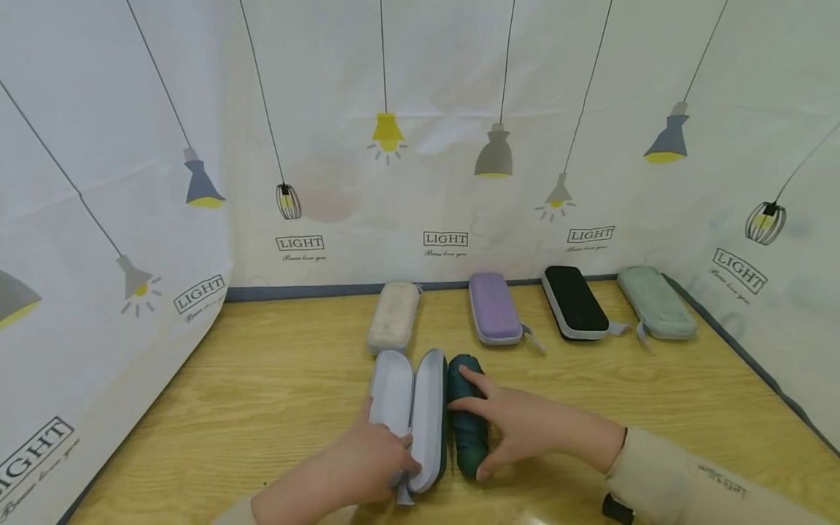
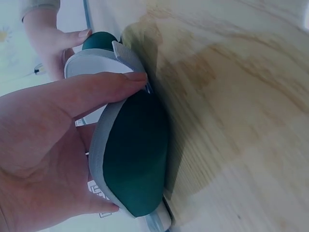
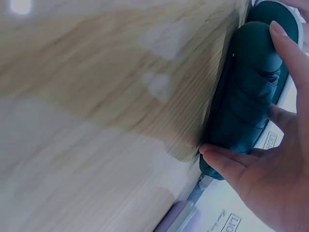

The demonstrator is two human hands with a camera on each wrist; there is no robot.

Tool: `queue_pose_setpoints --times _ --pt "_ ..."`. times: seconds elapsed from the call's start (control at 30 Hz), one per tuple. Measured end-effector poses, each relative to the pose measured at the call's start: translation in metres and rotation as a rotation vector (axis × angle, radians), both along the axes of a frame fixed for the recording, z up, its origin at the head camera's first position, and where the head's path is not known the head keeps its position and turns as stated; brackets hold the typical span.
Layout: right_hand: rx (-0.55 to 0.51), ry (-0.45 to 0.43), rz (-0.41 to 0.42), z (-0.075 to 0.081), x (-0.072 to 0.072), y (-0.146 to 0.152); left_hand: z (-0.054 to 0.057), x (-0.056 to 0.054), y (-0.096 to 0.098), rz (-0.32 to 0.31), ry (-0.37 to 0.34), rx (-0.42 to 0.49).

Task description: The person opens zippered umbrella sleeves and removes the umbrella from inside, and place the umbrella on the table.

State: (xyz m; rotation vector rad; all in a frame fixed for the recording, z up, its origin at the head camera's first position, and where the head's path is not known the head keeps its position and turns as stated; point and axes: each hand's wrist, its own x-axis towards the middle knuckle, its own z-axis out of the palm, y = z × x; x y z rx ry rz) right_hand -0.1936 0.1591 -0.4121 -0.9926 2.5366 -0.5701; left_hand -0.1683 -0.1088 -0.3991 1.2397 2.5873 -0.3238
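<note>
A dark green zip case [image 1: 429,419] with a pale grey lining lies unzipped and spread in two halves on the table. My left hand [image 1: 374,463] grips its left half at the near end; the left wrist view shows the thumb across the end of the green shell [image 2: 137,159] and the fingers along its far edge. Right beside the case lies a folded dark green umbrella [image 1: 469,437], lengthwise and parallel to it. My right hand [image 1: 525,419] holds this umbrella, thumb at the near end and fingers over the far part. In the right wrist view the umbrella's rounded handle [image 3: 256,46] shows.
Behind, a row of closed zip cases stretches rightward: cream [image 1: 394,317], purple [image 1: 495,310], black [image 1: 576,300] and pale green [image 1: 658,302]. The cream one sits just beyond the opened case. A lamp-printed sheet [image 1: 446,197] walls the wooden table [image 1: 262,386] at back and sides.
</note>
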Motion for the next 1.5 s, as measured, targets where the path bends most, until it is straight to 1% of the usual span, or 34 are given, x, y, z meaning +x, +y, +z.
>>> queue_pose_setpoints --times 0.27,0.5,0.63,0.77,0.9,1.0,1.07,1.17,1.23,1.3,1.37,1.5 --pt "0.003 0.008 0.009 -0.003 -0.002 -0.025 -0.002 -0.003 -0.021 0.007 -0.009 0.052" --pt "0.033 0.048 0.000 -0.005 -0.005 -0.049 -0.002 -0.006 -0.040 0.069 -0.071 0.154" --pt "0.032 0.057 -0.010 -0.006 -0.006 -0.061 -0.001 -0.007 -0.048 0.087 -0.081 0.167" --pt "0.055 0.110 -0.007 -0.006 -0.006 -0.069 -0.001 -0.008 -0.056 0.100 -0.083 0.182" --pt "0.096 0.173 0.012 -0.007 -0.008 -0.079 -0.002 -0.009 -0.063 0.094 -0.041 0.188" --pt "0.112 0.205 0.026 -0.006 -0.010 -0.087 -0.003 -0.011 -0.068 0.081 0.006 0.201" --pt "0.120 0.213 0.029 -0.005 -0.011 -0.092 -0.003 -0.011 -0.071 0.093 0.013 0.208" --pt "0.124 0.202 0.023 -0.004 -0.013 -0.099 -0.002 -0.013 -0.076 0.139 0.002 0.196" --pt "0.122 0.187 0.019 -0.003 -0.013 -0.104 -0.002 -0.014 -0.078 0.188 -0.016 0.169" --pt "0.119 0.181 0.018 -0.002 -0.014 -0.109 -0.001 -0.015 -0.080 0.221 -0.016 0.135" --pt "0.116 0.185 0.022 -0.002 -0.014 -0.115 0.000 -0.016 -0.082 0.241 -0.007 0.103" --pt "0.124 0.231 0.037 -0.003 -0.014 -0.129 0.001 -0.018 -0.085 0.262 0.012 0.054"
